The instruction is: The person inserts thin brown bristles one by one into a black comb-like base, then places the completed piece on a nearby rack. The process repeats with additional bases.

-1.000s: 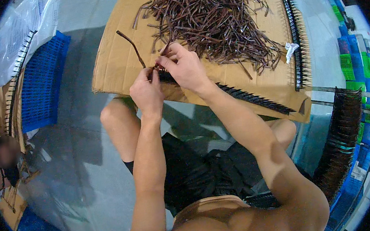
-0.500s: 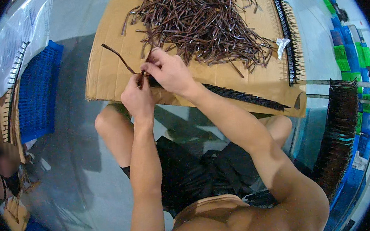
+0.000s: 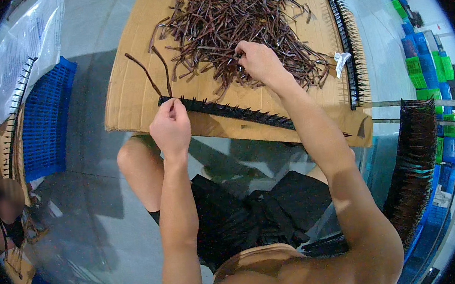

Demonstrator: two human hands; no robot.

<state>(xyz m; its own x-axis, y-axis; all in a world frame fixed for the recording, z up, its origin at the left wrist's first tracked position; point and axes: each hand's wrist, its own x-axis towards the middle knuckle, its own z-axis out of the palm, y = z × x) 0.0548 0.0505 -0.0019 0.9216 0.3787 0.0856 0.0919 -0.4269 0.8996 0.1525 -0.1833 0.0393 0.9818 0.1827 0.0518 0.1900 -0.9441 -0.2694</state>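
A long black spiked strip [image 3: 219,110] lies slantwise along the near edge of a cardboard sheet [image 3: 125,105]. Two thin brown sticks, shaped like eyeglass temples, stand up from its left end: an outer stick [image 3: 142,71] and an inner stick [image 3: 164,68]. My left hand [image 3: 170,126] is closed, thumb and finger pinching the strip's edge just below the inner stick. Beyond it spreads a heap of similar brown sticks [image 3: 227,29]. My right hand [image 3: 261,62] is at the heap's near side, fingers curled together; what they hold, if anything, is hidden.
Another black spiked strip [image 3: 347,48] stands along the sheet's right side, beside a crumpled white scrap [image 3: 342,63]. A rack full of dark sticks [image 3: 412,151] hangs on rails at right. Left are a blue crate [image 3: 47,121] and another person [image 3: 9,204].
My right hand has left the strip and moved right to the heap. A second stick now stands beside the first. My left hand stays at the strip's left end.
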